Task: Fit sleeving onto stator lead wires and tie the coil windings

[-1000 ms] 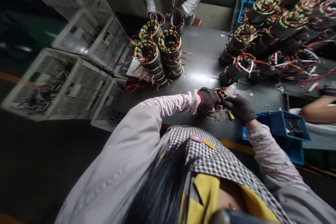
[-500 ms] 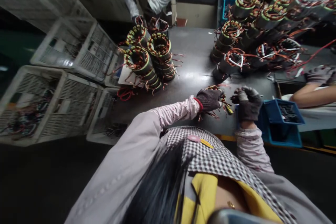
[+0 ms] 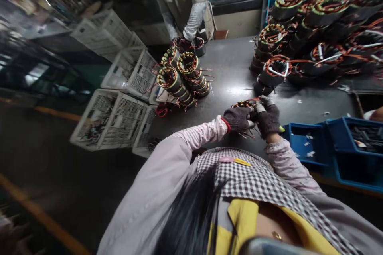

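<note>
Both my hands wear dark knit gloves and meet over a wound stator coil (image 3: 245, 105) with red and orange wire leads, near the front edge of the dark workbench (image 3: 233, 71). My left hand (image 3: 237, 118) is closed around the coil's near side. My right hand (image 3: 267, 117) is closed too, pressed against the coil; a small pale-tipped object shows at its fingers, and I cannot name it. Loose wire ends stick out below my hands.
A stack of wound stators (image 3: 182, 77) stands at the bench's left, where another person (image 3: 185, 4) handles one. A big pile of stators (image 3: 311, 32) fills the right. Blue bins (image 3: 329, 143) sit at my right. White mesh crates (image 3: 110, 119) stand on the floor at left.
My right hand, which was apart from the coil half a second ago, has come back against it. The view has swung, so the crates and stacks sit differently in the picture.
</note>
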Demonstrator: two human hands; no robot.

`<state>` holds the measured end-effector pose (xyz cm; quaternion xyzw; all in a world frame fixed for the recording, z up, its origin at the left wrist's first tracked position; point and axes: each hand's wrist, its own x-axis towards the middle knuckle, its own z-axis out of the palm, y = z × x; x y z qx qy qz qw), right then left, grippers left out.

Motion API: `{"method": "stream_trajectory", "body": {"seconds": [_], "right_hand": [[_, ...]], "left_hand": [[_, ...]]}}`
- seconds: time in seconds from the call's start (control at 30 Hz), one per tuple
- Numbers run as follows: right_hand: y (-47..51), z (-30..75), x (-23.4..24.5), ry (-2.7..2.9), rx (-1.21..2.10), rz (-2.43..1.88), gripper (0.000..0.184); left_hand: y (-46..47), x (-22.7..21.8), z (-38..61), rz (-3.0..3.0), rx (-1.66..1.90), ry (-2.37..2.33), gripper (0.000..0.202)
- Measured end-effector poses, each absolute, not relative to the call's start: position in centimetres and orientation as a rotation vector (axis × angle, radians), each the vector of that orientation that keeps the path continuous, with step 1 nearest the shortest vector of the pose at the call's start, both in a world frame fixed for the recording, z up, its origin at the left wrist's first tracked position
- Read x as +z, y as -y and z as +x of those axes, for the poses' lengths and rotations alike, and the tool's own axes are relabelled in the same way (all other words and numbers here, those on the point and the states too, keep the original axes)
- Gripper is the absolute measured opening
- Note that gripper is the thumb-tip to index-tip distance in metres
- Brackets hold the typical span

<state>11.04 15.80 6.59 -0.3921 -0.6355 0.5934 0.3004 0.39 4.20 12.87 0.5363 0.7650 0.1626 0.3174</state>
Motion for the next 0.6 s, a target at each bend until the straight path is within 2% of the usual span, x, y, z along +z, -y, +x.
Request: {"method": "stream_trajectory", "body": {"seconds": [0.1,0.2,0.3,0.4,0.5,0.6], "right_hand": [[-15.7,11.4,6.1,1.760,1.497,-1.017,0.035],[-15.4,11.8,6.3,1.904,1.421,-0.926,0.026],[-15.1,12.0,6.9,2.020,1.321,-0.874,0.026],[-14.5,11.9,7.3,2.067,1.247,-0.885,0.028],[-14.0,11.9,7.5,2.063,1.223,-0.939,0.031],[-14.1,12.5,8.4,1.967,1.352,-0.950,0.032]], "left_hand": [[-3.4,12.8,0.6,1.615,0.372,-2.070,0.031],[-2.6,13.3,0.6,1.703,0.172,-2.166,0.034],[-1.9,13.9,0.0,1.616,0.085,-2.159,0.031],[-1.1,14.5,-1.6,1.269,0.437,-1.942,0.021],[-0.1,15.2,-3.8,0.919,0.875,-1.683,0.028],[0.7,15.9,-5.7,0.779,1.161,-1.543,0.036]]}}
